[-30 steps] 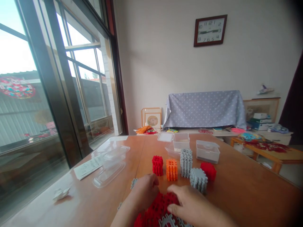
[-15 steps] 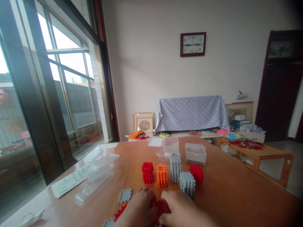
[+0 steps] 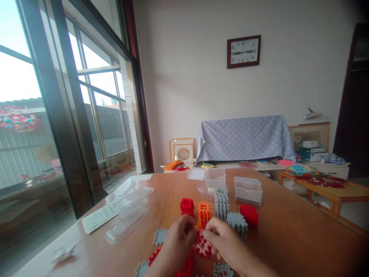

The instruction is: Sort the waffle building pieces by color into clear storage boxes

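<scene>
In the head view, my right hand [image 3: 226, 240] pinches a red interlocking plastic tile [image 3: 203, 246] with square openings, tilted above the table. My left hand [image 3: 179, 241] is beside the tile's left edge with its fingers pinched together; what is between them is hidden. More red tiles [image 3: 187, 265] lie partly covered under my left hand. Just beyond my hands stand a red stack [image 3: 187, 207], an orange stack [image 3: 204, 215], a tall grey stack [image 3: 221, 203], a shorter grey stack [image 3: 236, 223] and another red stack [image 3: 249, 215]. Loose grey tiles lie nearby, one [image 3: 160, 236] to the left and one [image 3: 223, 269] to the right.
Farther back on the wooden table [image 3: 276, 227] are a clear plastic box [image 3: 248, 191] and another open box [image 3: 215, 179]. Transparent lids [image 3: 127, 225], a written paper pad [image 3: 99, 218] and a crumpled wrapper [image 3: 62, 254] lie at the left. A low bench [image 3: 331, 192] stands at the right.
My hands have come up from the pile, and a red tile now shows in my right hand's fingers. A grey tile near the front has come into sight. The view has shifted left.
</scene>
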